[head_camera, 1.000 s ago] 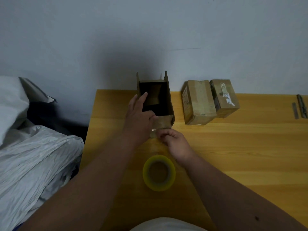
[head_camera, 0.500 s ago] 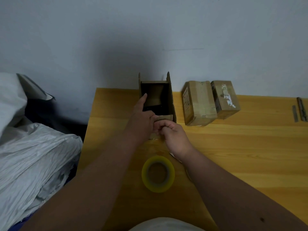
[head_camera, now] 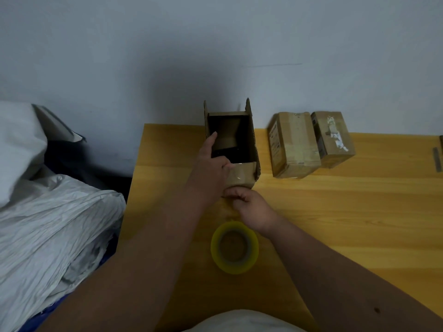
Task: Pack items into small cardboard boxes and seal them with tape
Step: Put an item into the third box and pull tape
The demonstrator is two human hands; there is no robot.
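Observation:
An open cardboard box (head_camera: 254,149) stands near the table's far edge, its flaps up and its inside dark. My left hand (head_camera: 211,171) holds its near left corner, with the index finger along the left wall and the thumb on the near wall. A shiny strip of clear tape (head_camera: 237,176) lies on that near wall. Just below, at the box's bottom edge, my right hand (head_camera: 249,207) has its fingers curled and seems to pinch the tape's lower end. A yellow tape roll (head_camera: 235,248) lies flat on the table behind my right wrist.
Two taped-up cardboard boxes (head_camera: 293,144) (head_camera: 332,137) lie side by side to the right of the open box. A small metal blade (head_camera: 437,159) lies at the table's right edge. White crumpled bedding (head_camera: 48,224) fills the left. The wooden table (head_camera: 335,212) meets a grey wall.
My right hand went up to the box's near rim, then slid down the near wall to its bottom edge. My left hand's fingers drew in, leaving the index finger extended.

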